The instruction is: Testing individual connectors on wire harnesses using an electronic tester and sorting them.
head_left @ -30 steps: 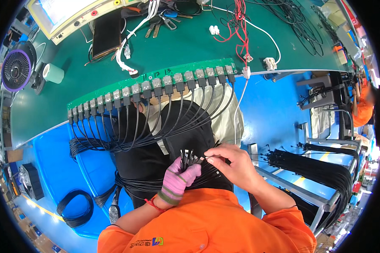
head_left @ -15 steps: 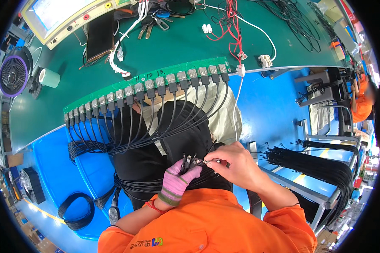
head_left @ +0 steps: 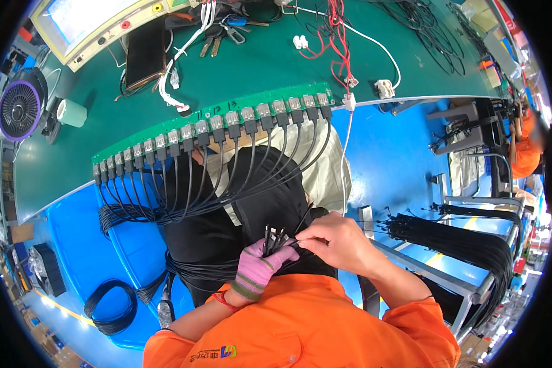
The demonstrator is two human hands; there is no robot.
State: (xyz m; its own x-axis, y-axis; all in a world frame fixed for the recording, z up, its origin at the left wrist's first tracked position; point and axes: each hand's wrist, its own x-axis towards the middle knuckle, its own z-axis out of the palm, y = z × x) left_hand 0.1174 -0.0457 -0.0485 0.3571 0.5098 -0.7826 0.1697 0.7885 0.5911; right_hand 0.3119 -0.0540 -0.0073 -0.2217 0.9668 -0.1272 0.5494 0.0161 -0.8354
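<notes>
Compared with one second before, the two hands stay at the same place in front of the body, but the view has tilted a little, so the green connector board (head_left: 211, 126) sits now lower and more to the left in the picture, and the bunch of plugs stands a bit more upright. The left hand (head_left: 260, 265), in a pink knitted glove, is closed around a bundle of black cable ends (head_left: 275, 237), whose small plugs point up out of the fist. The bare right hand (head_left: 336, 240) is just beside it, its fingers pinched on one thin black cable of the same bundle, touching the gloved fingers. The bundle is held over the lap, above the orange sleeves, near the lower middle of the view. Many black cables hang from the row of sockets on the board and fall in curves over a black cloth. The board lies at the edge of a green worktable (head_left: 411, 61), where also a purple fan (head_left: 19, 110), a pale cup (head_left: 72, 113), red wires (head_left: 337, 30) and a tester box (head_left: 98, 21) stand. Below is a blue floor, with a rack of black cables (head_left: 472, 245) on the right and another person in orange (head_left: 524, 147) far at the right edge.
</notes>
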